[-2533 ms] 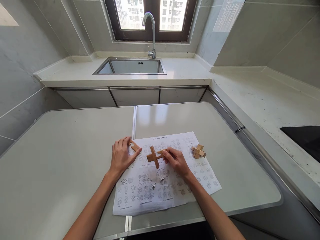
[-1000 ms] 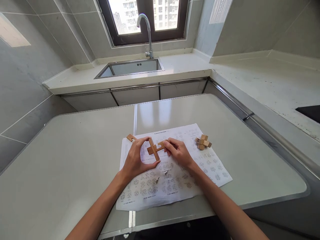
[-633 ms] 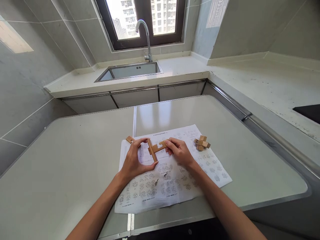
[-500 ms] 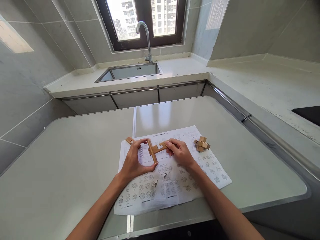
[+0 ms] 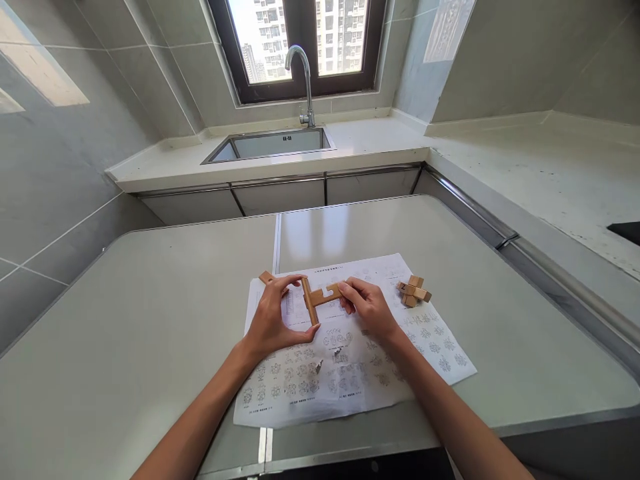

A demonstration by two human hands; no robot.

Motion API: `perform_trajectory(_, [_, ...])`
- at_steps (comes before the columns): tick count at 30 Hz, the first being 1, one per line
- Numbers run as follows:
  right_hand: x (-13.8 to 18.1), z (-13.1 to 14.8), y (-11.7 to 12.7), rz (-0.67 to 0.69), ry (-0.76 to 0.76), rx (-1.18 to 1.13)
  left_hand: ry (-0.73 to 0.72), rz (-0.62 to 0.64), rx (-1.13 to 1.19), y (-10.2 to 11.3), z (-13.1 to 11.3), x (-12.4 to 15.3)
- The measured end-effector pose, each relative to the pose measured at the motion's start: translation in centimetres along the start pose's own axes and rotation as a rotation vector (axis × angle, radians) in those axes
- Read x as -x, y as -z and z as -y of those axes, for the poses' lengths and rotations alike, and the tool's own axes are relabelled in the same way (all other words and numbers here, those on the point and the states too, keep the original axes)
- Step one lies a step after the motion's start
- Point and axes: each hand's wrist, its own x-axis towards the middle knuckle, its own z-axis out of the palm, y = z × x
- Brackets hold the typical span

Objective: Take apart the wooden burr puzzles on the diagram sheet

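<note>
My left hand (image 5: pixel 273 313) grips a wooden puzzle stick (image 5: pixel 309 303) by its two ends, between thumb and fingers. My right hand (image 5: pixel 367 305) pinches the right end of a notched wooden puzzle piece (image 5: pixel 327 293). That piece meets the middle of the stick, so the two form a sideways T above the paper. Its notch faces away from me. Behind my left fingers lies another wooden piece (image 5: pixel 267 277), partly hidden. To the right of my right hand sits an assembled wooden burr puzzle (image 5: pixel 414 291) with a dark mark on one block.
Beneath my hands a printed instruction sheet (image 5: pixel 350 393) with small diagrams and torn spots lies on the grey-green table (image 5: pixel 150 333). Beyond the table are a white counter (image 5: pixel 370 137), a sink (image 5: pixel 270 143) and a tap (image 5: pixel 307 87) below a window.
The view has shifted slightly, so everything appears a little further right. The notched piece sits straighter against the stick. Both hands keep their holds.
</note>
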Motion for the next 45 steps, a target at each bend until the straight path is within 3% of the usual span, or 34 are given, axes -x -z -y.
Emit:
perform_trajectory(6, [0.0, -0.2, 0.8, -0.080, -0.006, -0.061, 0.013, -0.054, -0.081, 0.2, 0.9, 0.4])
perform_trajectory(10, [-0.1, -0.3, 1.5, -0.199, -0.011, -0.078, 0.149, -0.066, -0.144, 1.8, 2.6, 1.1])
perform_trajectory(17, [0.1, -0.5, 0.0, -0.185, -0.013, 0.182, 0.344, 0.070, -0.306, 4.1, 3.8, 2.8])
perform_trajectory(25, [0.3, -0.4, -0.4, -0.201, -0.016, 0.275, 0.509, -0.001, -0.325, 4.4, 4.5, 3.6])
perform_trajectory(36, [0.2, -1.3, -0.6, -0.218, 0.016, 0.325, 0.585, -0.032, -0.267, 4.6, 4.9, 3.8])
perform_trajectory(45, [0.2, -1.4, -0.7, -0.231, -0.005, 0.332, 0.553, 0.010, -0.298, 4.8, 5.2, 3.9])
